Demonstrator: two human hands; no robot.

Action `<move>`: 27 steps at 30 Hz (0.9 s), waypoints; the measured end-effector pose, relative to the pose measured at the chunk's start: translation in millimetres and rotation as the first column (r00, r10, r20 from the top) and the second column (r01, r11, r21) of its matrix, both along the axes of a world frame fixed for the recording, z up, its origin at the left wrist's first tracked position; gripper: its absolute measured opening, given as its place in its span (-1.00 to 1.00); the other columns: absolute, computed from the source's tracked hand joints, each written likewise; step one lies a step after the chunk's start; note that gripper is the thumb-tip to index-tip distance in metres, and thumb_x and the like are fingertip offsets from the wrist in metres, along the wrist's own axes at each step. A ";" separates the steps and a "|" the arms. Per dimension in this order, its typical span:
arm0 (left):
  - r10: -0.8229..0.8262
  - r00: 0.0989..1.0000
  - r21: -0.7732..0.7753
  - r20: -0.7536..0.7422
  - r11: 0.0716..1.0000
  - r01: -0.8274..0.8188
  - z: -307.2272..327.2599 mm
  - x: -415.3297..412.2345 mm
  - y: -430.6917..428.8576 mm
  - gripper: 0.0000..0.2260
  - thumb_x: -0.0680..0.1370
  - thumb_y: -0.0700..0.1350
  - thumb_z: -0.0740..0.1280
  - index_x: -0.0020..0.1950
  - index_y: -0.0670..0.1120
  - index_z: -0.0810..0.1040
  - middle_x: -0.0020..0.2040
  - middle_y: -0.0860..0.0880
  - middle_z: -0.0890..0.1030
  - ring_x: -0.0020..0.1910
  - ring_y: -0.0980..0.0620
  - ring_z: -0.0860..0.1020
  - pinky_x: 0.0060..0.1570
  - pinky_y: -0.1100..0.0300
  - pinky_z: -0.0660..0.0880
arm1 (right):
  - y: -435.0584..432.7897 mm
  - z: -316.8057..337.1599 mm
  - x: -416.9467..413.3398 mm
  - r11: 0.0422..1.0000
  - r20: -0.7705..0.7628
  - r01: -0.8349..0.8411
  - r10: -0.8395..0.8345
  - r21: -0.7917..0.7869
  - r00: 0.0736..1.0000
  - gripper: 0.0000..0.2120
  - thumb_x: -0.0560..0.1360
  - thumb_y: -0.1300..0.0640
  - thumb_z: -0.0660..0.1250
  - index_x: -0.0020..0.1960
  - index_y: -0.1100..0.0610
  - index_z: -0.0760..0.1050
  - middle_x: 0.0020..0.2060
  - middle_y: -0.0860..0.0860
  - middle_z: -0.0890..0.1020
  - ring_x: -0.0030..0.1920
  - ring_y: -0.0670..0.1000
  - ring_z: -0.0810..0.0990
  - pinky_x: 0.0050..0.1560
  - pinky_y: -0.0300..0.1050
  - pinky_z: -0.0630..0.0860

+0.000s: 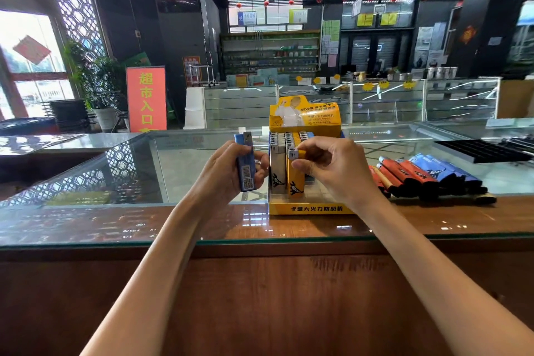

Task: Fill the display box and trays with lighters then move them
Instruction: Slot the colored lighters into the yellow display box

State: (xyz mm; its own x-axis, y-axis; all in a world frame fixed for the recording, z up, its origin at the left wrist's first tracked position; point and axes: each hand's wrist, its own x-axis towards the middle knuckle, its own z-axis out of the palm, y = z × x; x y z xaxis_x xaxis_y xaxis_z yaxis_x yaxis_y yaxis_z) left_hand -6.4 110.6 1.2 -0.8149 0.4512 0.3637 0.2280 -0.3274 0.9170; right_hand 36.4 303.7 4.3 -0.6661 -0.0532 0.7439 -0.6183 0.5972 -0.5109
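A yellow display box [309, 208] stands on the glass counter, its rows holding several upright lighters. My right hand [335, 167] pinches the top of a yellow lighter [295, 179] standing in the box's front row, beside a white lighter [278, 170]. My left hand [228, 173] grips a blue lighter [246, 165] upright, just left of the box. A pile of loose red and blue lighters [427, 176] lies on the counter to the right.
A black empty tray [482, 150] lies at the far right of the glass counter [173, 165]. A wooden ledge [144, 222] runs along the counter's near edge. Glass showcases and shop shelves stand behind.
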 end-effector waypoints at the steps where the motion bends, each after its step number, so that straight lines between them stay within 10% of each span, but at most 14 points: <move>1: -0.006 1.000 -0.004 -0.014 1.000 0.006 0.1 1.0 -0.2 -0.91 0.63 -0.22 0.03 0.10 -0.20 0.24 -0.21 -0.17 0.54 -0.40 0.02 0.52 -0.37 0.21 0.51 | -1.3 -0.7 0.2 1.000 -0.011 0.009 -0.009 0.003 1.000 -0.77 0.34 0.15 0.49 -0.02 0.19 0.61 -0.30 -0.14 0.58 -0.27 -0.18 0.56 -0.19 -0.43 0.49; 12: 0.057 0.960 -0.096 -0.272 0.992 -0.086 -2.1 10.9 0.4 -0.76 0.53 -0.17 0.22 0.14 -0.24 0.52 -0.08 -0.13 0.65 -0.28 0.03 0.61 -0.24 0.25 0.55 | -3.0 -8.8 5.7 0.982 -0.003 0.088 -0.090 -0.166 0.996 -0.78 0.32 0.12 0.52 -0.09 0.15 0.58 -0.27 -0.03 0.62 -0.28 -0.17 0.57 -0.22 -0.38 0.50; 21: -0.344 0.938 0.046 -0.051 0.937 0.346 -4.7 27.6 28.7 -0.75 0.58 -0.12 0.18 0.05 -0.21 0.59 -0.19 -0.11 0.59 -0.34 0.06 0.54 -0.30 0.29 0.52 | 4.4 10.6 23.0 0.969 0.049 -0.240 0.243 -0.056 0.969 -0.70 0.51 0.09 0.23 0.23 0.07 0.51 0.04 0.04 0.43 0.02 -0.15 0.43 -0.03 -0.43 0.34; 27: -0.296 0.953 -0.085 -0.071 0.953 0.290 -2.6 34.1 41.0 -0.67 0.56 0.01 0.20 -0.02 -0.22 0.61 -0.22 -0.12 0.63 -0.33 0.01 0.57 -0.28 0.24 0.54 | 18.5 12.8 26.8 0.874 0.174 -0.386 0.446 -0.295 0.878 -0.63 0.32 -0.13 0.31 0.02 0.08 0.51 -0.01 0.21 0.54 0.04 0.09 0.51 0.09 0.08 0.48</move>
State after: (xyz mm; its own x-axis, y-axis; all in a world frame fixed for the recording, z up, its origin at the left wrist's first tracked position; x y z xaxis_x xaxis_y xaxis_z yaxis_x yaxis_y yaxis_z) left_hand 27.7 151.6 -1.5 -0.6115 0.6933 0.3812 0.2078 -0.3241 0.9229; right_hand 63.3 322.2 17.1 -0.7752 -0.2012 0.5988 -0.6283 0.1480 -0.7637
